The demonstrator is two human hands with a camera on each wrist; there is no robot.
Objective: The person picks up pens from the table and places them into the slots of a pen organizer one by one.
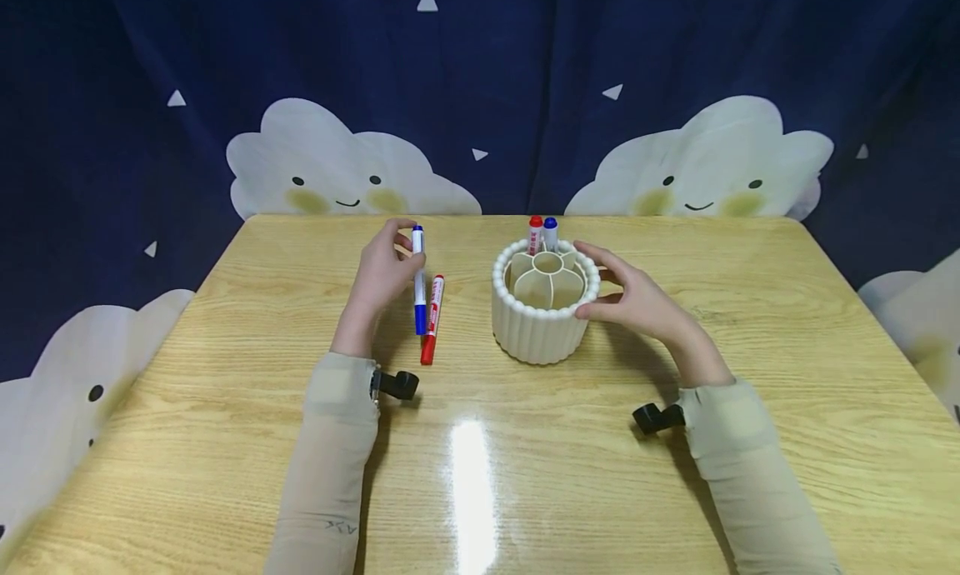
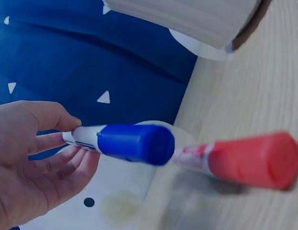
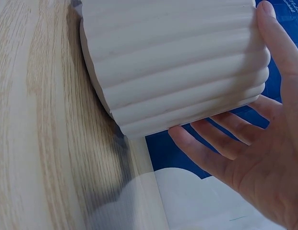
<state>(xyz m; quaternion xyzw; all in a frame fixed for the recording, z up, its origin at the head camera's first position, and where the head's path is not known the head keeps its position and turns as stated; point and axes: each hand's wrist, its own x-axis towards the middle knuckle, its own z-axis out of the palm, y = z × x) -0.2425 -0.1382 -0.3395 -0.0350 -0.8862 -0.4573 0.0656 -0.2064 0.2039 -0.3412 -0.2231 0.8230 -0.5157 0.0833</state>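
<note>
One blue marker [image 1: 419, 290], between left fingers [image 2: 79, 177]; holder [image 1: 540, 337], against right fingers [image 3: 201, 151].

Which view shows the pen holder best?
Head view: it shows the pen holder uncropped, open top included. The right wrist view has its ribbed side, cropped; the left wrist view, a smaller part at top.

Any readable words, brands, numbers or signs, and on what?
None legible:
Red-and-white plastic marker on the wooden table: print too small.
Another red-and-white marker in the round cream ribbed holder: print too small.
Blue-and-white plastic marker in the left hand: print blurred.
Beige left sleeve: dark marks, unreadable.
Dark blue curtain, right wrist view: white script, blurred.
</note>
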